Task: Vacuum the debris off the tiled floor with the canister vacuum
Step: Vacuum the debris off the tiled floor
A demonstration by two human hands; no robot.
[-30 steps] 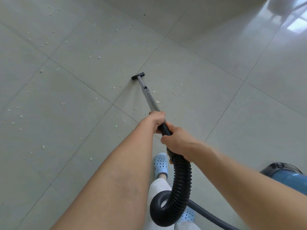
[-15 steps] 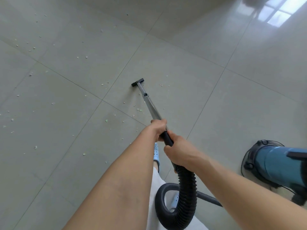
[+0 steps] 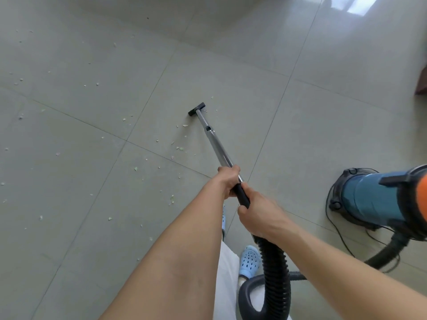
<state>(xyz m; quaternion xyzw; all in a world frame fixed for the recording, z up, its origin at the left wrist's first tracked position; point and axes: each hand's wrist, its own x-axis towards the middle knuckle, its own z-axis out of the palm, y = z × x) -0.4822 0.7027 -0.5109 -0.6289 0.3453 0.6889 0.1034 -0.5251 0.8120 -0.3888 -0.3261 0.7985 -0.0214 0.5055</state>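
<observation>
The left hand (image 3: 227, 180) gripped the vacuum wand (image 3: 216, 147) where the metal tube met its black handle, fingers curled round it. Just behind, the right hand (image 3: 258, 212) clenched the black handle at the top of the ribbed hose (image 3: 275, 276). The wand slanted forward and down to a small black floor nozzle (image 3: 196, 109), which rested on the tiled floor (image 3: 323, 125). Pale debris (image 3: 180, 148) lay scattered left of the wand and farther across the left tiles, with a few bits just right of the nozzle. The blue canister vacuum (image 3: 369, 199) stood on the floor to the right, its hose looping back beneath the arms and a thin black cord (image 3: 339, 234) trailing beside it. A light blue clog (image 3: 249, 260) showed below the right hand.
</observation>
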